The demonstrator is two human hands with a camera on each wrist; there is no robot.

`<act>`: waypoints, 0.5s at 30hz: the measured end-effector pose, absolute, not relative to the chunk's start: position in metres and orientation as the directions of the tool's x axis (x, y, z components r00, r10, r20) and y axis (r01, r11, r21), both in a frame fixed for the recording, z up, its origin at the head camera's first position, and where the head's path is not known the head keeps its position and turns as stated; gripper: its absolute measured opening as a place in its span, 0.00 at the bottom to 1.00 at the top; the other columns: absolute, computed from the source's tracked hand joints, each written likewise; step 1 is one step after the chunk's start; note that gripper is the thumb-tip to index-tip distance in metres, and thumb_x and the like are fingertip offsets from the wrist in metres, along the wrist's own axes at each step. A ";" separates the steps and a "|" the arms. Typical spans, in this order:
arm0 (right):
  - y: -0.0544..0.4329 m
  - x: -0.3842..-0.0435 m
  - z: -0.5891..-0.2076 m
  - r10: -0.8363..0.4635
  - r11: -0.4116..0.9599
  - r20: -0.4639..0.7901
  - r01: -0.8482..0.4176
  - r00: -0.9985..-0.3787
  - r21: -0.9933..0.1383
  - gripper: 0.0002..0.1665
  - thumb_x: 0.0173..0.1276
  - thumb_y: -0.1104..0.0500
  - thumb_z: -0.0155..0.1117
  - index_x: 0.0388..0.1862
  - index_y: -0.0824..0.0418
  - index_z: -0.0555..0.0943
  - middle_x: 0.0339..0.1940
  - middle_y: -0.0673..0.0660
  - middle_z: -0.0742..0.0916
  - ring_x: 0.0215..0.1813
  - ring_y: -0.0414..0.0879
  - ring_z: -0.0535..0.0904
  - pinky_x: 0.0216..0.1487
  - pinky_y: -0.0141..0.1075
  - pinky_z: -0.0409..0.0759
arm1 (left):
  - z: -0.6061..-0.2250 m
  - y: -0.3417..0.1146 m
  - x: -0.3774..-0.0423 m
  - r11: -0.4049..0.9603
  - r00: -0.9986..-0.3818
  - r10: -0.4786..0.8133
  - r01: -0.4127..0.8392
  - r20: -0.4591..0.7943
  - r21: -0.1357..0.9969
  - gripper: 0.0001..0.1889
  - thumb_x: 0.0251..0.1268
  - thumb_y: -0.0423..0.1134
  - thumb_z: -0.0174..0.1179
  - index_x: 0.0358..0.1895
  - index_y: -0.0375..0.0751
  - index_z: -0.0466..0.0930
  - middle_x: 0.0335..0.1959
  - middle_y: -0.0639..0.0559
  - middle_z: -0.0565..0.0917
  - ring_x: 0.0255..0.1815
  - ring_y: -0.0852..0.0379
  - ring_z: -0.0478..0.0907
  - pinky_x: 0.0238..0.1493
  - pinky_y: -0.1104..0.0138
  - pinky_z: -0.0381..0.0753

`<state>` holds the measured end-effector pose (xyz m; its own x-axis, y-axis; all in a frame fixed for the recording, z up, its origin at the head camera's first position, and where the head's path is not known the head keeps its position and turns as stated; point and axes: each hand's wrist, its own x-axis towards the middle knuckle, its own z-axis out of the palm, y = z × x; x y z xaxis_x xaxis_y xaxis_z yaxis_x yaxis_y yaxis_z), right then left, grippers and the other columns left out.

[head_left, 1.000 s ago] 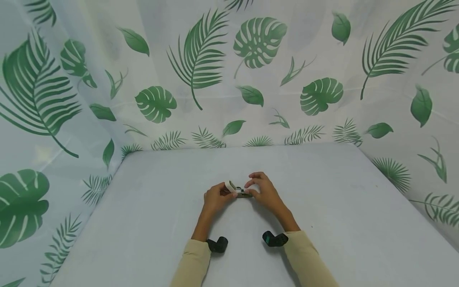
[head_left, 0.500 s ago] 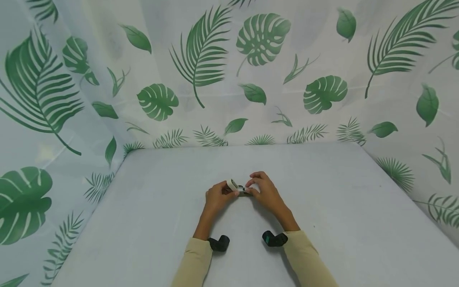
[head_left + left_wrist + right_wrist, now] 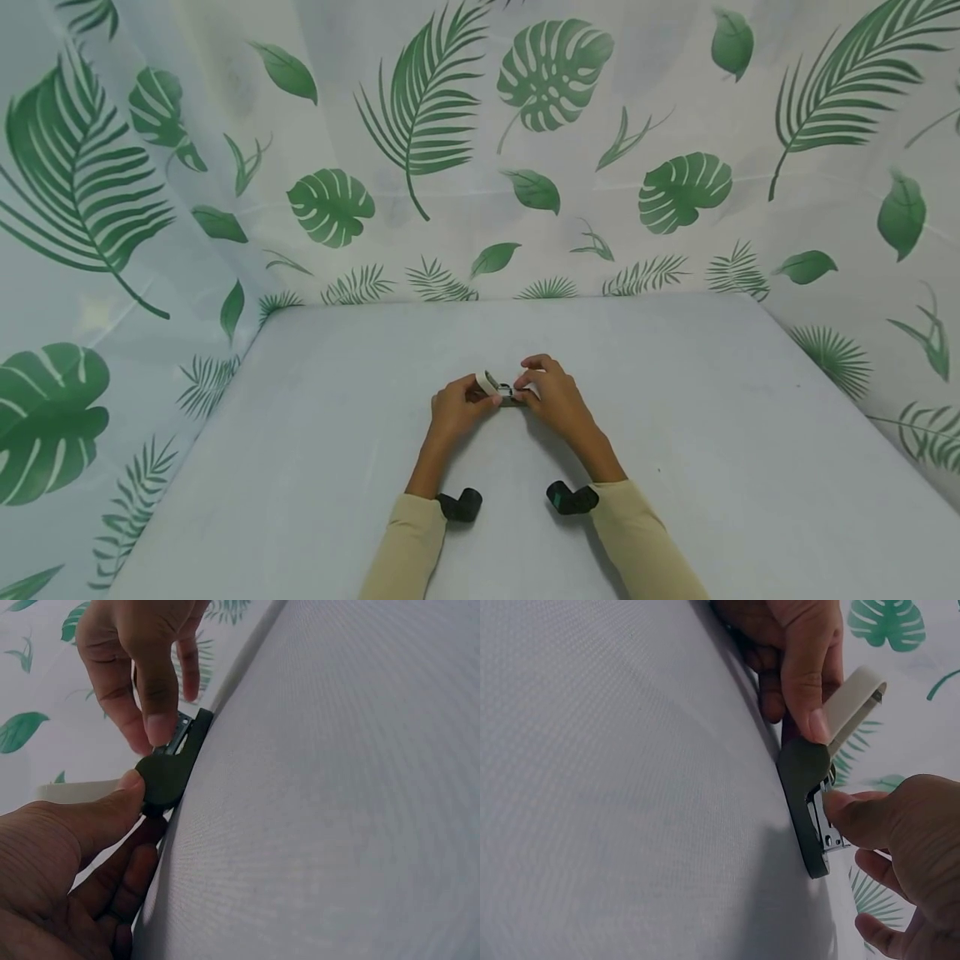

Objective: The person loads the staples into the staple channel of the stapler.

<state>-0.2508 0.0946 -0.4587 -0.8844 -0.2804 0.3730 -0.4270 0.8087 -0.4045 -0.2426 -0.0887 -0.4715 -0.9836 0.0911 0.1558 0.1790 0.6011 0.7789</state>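
A small stapler (image 3: 513, 402) with a dark green base sits at mid-table, its cream top cover (image 3: 853, 701) swung up and back. The metal staple channel (image 3: 830, 838) is exposed along the base. My left hand (image 3: 453, 408) grips the stapler at its hinge end, the thumb pressed on the round green side (image 3: 166, 780). My right hand (image 3: 558, 403) pinches at the channel with thumb and index finger, the other fingers held off it. Whatever lies between those fingertips is hidden.
The stapler's base stands low on the white-covered table (image 3: 300, 467). A white curtain with green leaf prints (image 3: 450, 208) rises behind and at both sides. Black wrist cameras (image 3: 461, 505) sit on both cuffs, above the cloth.
The head view has tilted down slightly. Both hands stay at the stapler with its cover raised; the right fingers have shifted only a little along the channel.
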 end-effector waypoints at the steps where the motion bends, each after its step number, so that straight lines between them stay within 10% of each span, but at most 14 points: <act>1: 0.095 -0.250 -0.458 -0.283 0.810 0.371 -0.428 -0.884 -0.401 0.04 0.59 0.61 0.74 0.33 0.60 0.87 0.54 0.60 0.82 0.57 0.58 0.79 0.50 0.53 0.79 | -0.471 -0.089 -0.243 0.602 -0.984 0.091 0.178 0.155 0.778 0.12 0.59 0.48 0.69 0.39 0.46 0.84 0.33 0.51 0.89 0.37 0.53 0.84 0.49 0.53 0.67; 15: 0.095 -0.250 -0.458 -0.214 0.755 0.321 -0.365 -0.922 -0.545 0.05 0.62 0.60 0.71 0.34 0.63 0.87 0.48 0.61 0.86 0.53 0.58 0.80 0.54 0.53 0.77 | -0.471 -0.089 -0.242 0.612 -0.983 0.099 0.183 0.154 0.769 0.12 0.58 0.48 0.69 0.39 0.46 0.84 0.33 0.51 0.89 0.38 0.53 0.84 0.46 0.56 0.65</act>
